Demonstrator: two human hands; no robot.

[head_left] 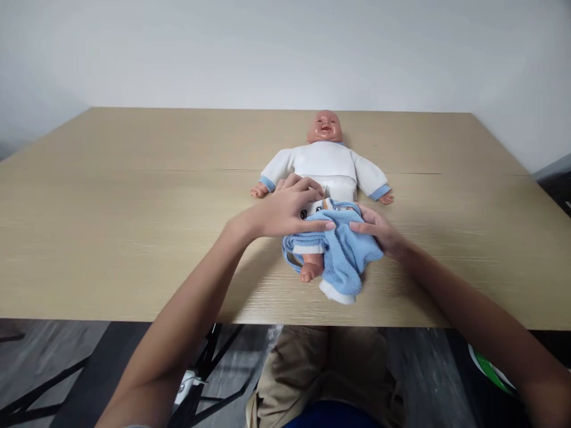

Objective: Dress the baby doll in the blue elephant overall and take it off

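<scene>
A baby doll [327,160] lies on its back on the table, head away from me, wearing a white long-sleeved top with blue cuffs. Blue terry baby pants [345,249] with white leg trim are bunched around its legs. One bare foot [311,268] sticks out of a pant leg; the other foot is hidden. My left hand [297,208] bends over the waist side of the pants, its thumb lying on the blue cloth and its fingers by the doll's hip. On the other side, my right hand [377,229] grips the pants, thumb on top and fingers partly hidden.
The wooden table [134,238] reaches back to a pale wall [285,53]. Its front edge lies just before my lap, below the doll's feet. Under it are a dark folding frame [209,362] and a green-and-white object [493,368] at the right.
</scene>
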